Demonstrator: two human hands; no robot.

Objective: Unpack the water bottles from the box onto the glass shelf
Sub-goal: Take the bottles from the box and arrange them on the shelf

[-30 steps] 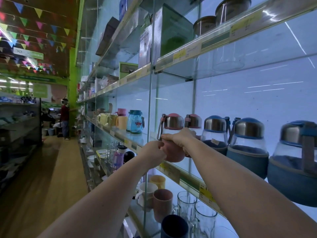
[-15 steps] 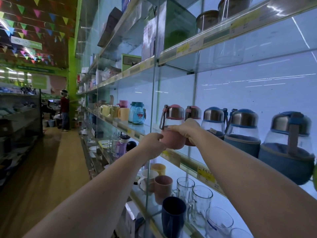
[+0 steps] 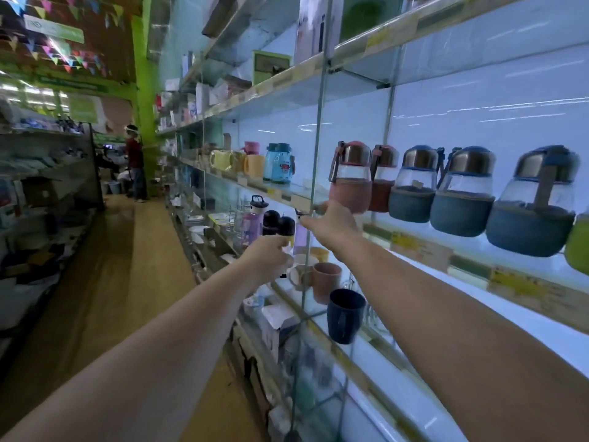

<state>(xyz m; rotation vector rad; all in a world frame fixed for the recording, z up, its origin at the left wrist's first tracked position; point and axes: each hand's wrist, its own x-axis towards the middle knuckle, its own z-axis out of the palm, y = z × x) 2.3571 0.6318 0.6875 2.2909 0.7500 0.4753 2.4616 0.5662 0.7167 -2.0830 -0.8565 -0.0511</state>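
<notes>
A pink-sleeved water bottle [image 3: 350, 189] with a metal lid stands at the left end of a row on the glass shelf [image 3: 420, 248]. To its right stand another pink bottle [image 3: 383, 186] and several blue-sleeved bottles [image 3: 462, 202]. My right hand [image 3: 334, 223] hovers just below and in front of the pink bottle, at the shelf's front edge, fingers stretched out and holding nothing. My left hand [image 3: 271, 256] hangs lower and further left, away from the shelf, loosely curled and empty. No box is in view.
A vertical glass divider [image 3: 314, 148] stands just left of the pink bottle. On the shelf below are a pink mug [image 3: 326, 282], a navy cup [image 3: 345, 314] and glasses. A person in red [image 3: 134, 161] stands far down the aisle. More shelving [image 3: 41, 186] lines the left side.
Both hands held the pink bottle at the shelf edge before. Now they have let go and drawn back and down, and the bottle stands on the shelf alone.
</notes>
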